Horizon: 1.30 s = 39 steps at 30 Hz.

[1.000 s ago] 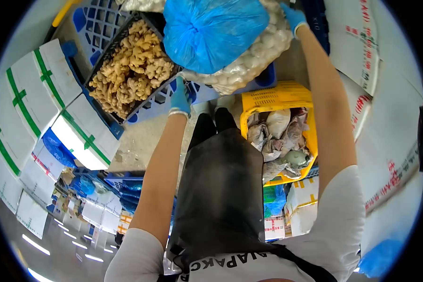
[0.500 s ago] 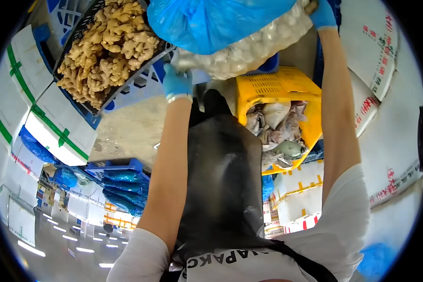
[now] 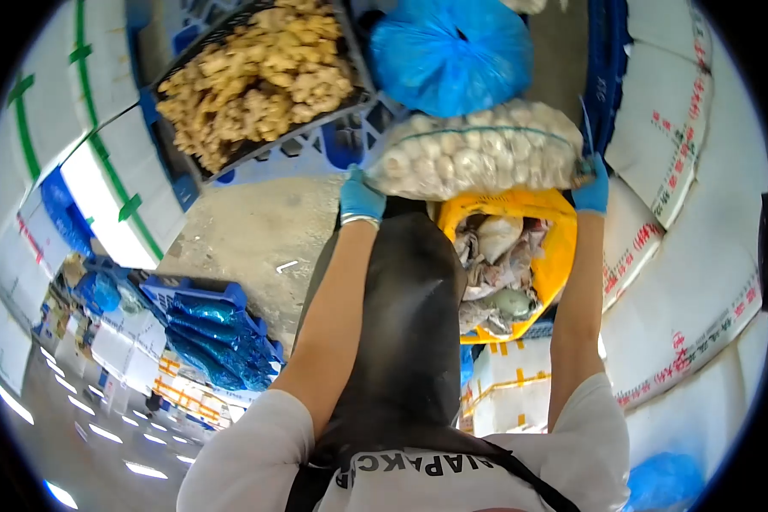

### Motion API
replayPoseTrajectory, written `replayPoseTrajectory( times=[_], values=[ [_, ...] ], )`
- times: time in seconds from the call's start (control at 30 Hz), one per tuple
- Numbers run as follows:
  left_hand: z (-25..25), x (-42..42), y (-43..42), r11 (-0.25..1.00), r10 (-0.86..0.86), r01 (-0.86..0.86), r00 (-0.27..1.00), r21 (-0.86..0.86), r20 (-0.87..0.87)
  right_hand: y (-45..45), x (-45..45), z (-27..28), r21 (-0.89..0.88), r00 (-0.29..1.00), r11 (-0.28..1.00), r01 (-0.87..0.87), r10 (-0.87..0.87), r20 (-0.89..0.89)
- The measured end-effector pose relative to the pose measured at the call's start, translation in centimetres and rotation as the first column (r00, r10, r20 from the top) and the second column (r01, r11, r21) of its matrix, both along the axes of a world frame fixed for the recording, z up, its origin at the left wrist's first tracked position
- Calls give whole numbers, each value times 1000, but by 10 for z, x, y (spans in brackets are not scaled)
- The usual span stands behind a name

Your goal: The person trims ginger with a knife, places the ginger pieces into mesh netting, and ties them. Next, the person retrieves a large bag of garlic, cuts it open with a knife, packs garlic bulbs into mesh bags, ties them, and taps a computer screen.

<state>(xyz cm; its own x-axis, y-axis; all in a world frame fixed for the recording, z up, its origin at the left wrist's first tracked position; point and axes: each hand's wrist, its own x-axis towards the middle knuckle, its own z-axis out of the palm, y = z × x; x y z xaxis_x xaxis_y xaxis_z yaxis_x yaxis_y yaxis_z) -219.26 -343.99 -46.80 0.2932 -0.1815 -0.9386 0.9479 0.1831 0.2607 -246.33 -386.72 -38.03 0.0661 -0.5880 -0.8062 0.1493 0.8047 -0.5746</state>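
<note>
A long mesh sack of garlic (image 3: 478, 154) stretches between my two hands, its white bulbs showing through the netting. My left hand (image 3: 363, 198), in a light blue glove, grips the sack's left end. At the other end my right hand (image 3: 590, 186), gloved the same way, is closed around the gathered tip. Just beyond the sack is a full blue plastic bag (image 3: 452, 55). Below the sack a yellow crate (image 3: 563, 256) holds crumpled wrapping and a greenish rounded item; the sack partly covers its far rim.
A black crate of ginger (image 3: 256, 85) stands at the upper left on a blue pallet (image 3: 307, 149). White boxes with green tape (image 3: 111, 188) are stacked left, white boxes with red print (image 3: 666, 171) right. Filled blue bags (image 3: 205, 341) lie at the lower left.
The garlic sack has come toward my body with both hands, out from beside the blue bag, and now lies over the yellow crate's far edge. My view has also shifted.
</note>
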Motion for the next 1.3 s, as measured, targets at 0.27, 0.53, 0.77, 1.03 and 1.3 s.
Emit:
replayPoseTrajectory(
  times=[0.27, 0.53, 0.77, 1.03, 1.3],
  values=[
    [182, 13, 55, 977, -10, -11, 995, 212, 98, 82, 118, 224, -155, 985, 975, -159, 146, -97],
    [563, 75, 176, 916, -211, -9, 840, 402, 500, 182, 208, 463, -142, 847, 840, -523, 531, 22],
    [713, 76, 308, 923, 108, -373, 479, 91, 871, 300, 254, 601, -282, 610, 624, -729, 779, 149],
    [723, 76, 509, 873, 340, -483, 512, -62, 789, 505, 363, 655, -283, 461, 410, -867, 875, -147],
    [759, 136, 708, 838, 394, -539, 483, -89, 782, 713, 468, 671, -293, 386, 346, -891, 918, -87]
  ],
)
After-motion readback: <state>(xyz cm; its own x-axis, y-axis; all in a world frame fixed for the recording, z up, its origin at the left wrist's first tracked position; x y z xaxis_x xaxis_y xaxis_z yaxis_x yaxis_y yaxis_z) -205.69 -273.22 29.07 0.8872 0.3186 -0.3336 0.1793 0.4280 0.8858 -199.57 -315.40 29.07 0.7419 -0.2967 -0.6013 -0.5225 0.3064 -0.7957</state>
